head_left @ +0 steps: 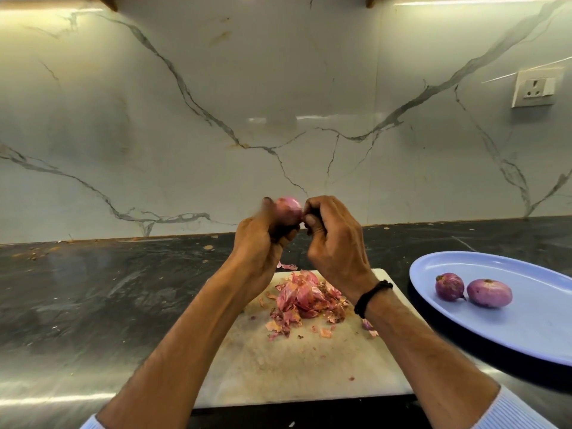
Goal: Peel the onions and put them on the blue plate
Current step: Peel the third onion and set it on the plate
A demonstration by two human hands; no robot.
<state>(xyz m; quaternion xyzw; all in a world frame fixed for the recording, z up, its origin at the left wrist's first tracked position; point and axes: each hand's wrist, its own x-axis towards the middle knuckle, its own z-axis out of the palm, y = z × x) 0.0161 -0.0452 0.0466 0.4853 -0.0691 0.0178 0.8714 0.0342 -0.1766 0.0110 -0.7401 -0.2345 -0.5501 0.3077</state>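
We grip the small purple-red onion (pixel 288 209) in our left hand (pixel 258 243), fingers wrapped round it; right hand (pixel 332 239) fingertips pinch skin at its right end. Risk: slick bulb slips w/ a hard tug, drops onto the papery pink peel heap (pixel 305 300) below our fingers, not the oval blue plate (pixel 526 335).

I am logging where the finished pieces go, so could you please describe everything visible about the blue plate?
The blue plate is a pale blue, smooth oval dish with a raised rim, plastic by its look. It lies flat on the dark countertop, right of the white cutting board, its far right cut off by the frame. Two peeled onions rest on it, side by side.
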